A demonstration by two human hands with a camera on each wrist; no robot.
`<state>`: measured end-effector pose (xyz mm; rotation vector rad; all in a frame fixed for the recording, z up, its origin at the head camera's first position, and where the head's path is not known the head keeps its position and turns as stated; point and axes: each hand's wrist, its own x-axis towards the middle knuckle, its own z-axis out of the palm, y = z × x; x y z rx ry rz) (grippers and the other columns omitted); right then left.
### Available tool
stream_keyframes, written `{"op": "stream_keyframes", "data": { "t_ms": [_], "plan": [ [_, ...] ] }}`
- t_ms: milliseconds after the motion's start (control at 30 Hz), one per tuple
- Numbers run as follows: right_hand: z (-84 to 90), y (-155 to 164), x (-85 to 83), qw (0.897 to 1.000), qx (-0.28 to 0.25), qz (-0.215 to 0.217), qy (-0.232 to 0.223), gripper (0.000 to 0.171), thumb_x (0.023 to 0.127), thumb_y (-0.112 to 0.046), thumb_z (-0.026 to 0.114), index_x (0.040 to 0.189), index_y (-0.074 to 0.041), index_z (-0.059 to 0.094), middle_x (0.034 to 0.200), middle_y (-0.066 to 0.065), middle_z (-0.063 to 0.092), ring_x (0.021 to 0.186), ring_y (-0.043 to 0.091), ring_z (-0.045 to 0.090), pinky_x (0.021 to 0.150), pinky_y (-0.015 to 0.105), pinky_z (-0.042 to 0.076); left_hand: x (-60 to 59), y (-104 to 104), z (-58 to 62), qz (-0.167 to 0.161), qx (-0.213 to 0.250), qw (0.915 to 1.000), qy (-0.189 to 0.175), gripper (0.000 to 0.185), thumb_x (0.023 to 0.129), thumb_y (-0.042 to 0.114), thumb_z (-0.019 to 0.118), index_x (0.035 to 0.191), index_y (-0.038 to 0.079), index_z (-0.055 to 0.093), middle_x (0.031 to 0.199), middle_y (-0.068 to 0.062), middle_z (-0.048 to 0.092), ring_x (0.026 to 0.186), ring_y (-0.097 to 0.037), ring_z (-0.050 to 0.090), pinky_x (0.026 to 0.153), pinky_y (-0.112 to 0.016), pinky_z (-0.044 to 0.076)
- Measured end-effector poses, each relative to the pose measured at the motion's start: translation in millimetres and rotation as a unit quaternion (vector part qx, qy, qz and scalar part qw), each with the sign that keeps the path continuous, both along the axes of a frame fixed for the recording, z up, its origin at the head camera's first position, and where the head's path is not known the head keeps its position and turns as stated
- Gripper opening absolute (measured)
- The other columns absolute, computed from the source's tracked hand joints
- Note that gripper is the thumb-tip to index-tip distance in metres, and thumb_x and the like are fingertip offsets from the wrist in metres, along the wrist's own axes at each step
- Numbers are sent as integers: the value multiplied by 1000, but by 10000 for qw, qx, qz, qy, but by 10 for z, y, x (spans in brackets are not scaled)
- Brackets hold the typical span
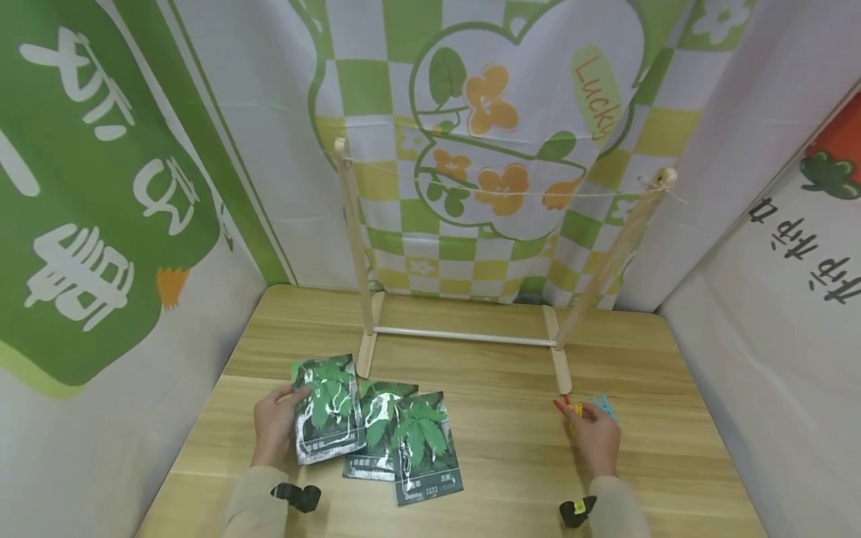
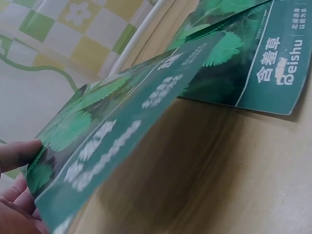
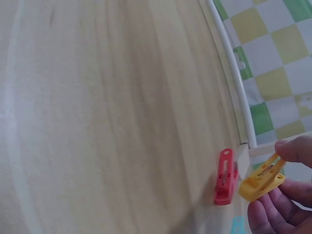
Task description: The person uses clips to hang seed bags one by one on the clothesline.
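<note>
My left hand grips the left edge of a glossy green packet printed with leaves, thumb on its front. In the left wrist view this packet is tilted up off the table, casting a shadow beneath. Two similar packets lie to its right, a middle packet partly covered and a right packet overlapping it. My right hand pinches a yellow clothespin between thumb and fingers. Beside it on the table lie a red clothespin and a blue clothespin, partly hidden by the hand.
A wooden stand with a left post and a right post stands at the back of the table. A thin string runs between the post tops, and a white rod joins the feet. Printed cloth hangs behind.
</note>
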<state>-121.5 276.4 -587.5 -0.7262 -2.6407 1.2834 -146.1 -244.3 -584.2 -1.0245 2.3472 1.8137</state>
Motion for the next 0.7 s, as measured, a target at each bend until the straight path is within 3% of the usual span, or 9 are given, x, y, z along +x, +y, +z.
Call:
{"op": "stream_keyframes", "data": {
  "t_ms": [100, 300, 533, 700],
  "plan": [
    [52, -1, -4, 10000, 74, -20, 53, 40, 89, -21, 70, 117, 7, 64, 110, 29, 67, 97, 38, 64, 70, 29, 51, -15, 8, 47, -3, -22, 10000, 52, 46, 91, 27, 66, 127, -1, 57, 117, -15, 61, 92, -18, 59, 78, -27, 50],
    [132, 3, -15, 9995, -317, 64, 2, 42, 93, -18, 64, 126, 7, 59, 116, 30, 64, 101, 35, 62, 65, 13, 45, -55, 10, 121, -122, 151, 9996, 192, 51, 93, 29, 64, 129, -5, 53, 128, -18, 53, 112, -26, 50, 92, -33, 42],
    [219, 8, -71, 9975, -621, 230, 251, 42, 91, -12, 66, 126, 8, 57, 118, 29, 63, 84, 5, 60, 64, 8, 48, -91, -27, 243, -151, 137, 9996, 220, 54, 93, 33, 65, 131, -3, 53, 122, -12, 55, 94, -13, 55, 81, -23, 46],
    [318, -7, -101, 9969, -546, 342, 457, 40, 88, -10, 70, 121, 9, 60, 116, 30, 64, 80, -5, 54, 63, 7, 46, -96, -70, 366, -159, 276, 9992, 260, 57, 93, 34, 64, 134, -4, 51, 130, -12, 53, 93, -9, 54, 77, -19, 47]
  ]
}}
